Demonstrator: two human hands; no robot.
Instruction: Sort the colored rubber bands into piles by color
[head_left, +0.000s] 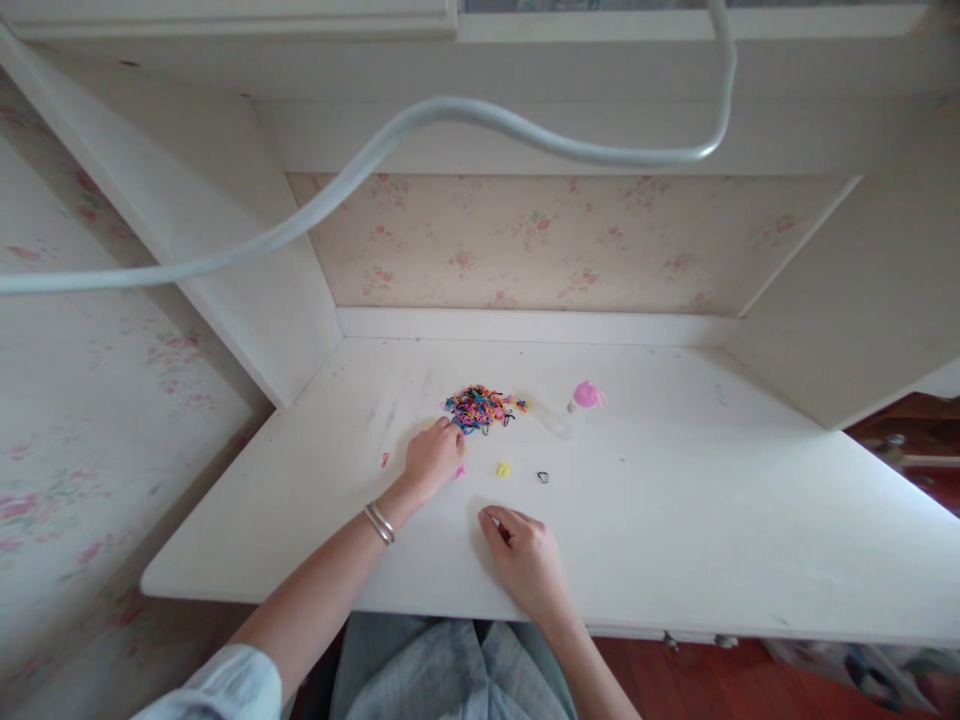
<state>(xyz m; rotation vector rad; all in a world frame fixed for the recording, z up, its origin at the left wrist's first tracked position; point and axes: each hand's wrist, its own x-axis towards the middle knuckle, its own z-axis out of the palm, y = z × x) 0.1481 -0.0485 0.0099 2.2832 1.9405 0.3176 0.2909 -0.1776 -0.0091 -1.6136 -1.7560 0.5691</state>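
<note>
A heap of small coloured rubber bands [480,407] lies on the white desk [675,520]. My left hand [433,455], with silver bangles at the wrist, reaches to the heap's near-left edge; its fingers are curled and the tips touch the bands. My right hand [523,560] rests nearer the front edge, fingers bent and pressed to the desk, with a bit of white showing at the fingertips that I cannot make out. Loose bands lie apart: a yellow one [502,468], a black one [542,477], a pink one [385,460] and another pink one [459,470] beside my left hand.
A clear small bottle lies on its side with a pink cap [587,395], right of the heap. White shelf walls [247,300] close in the desk on the left and right. A pale cable [465,108] hangs across the top. Red wooden floor [675,680] shows below the front edge.
</note>
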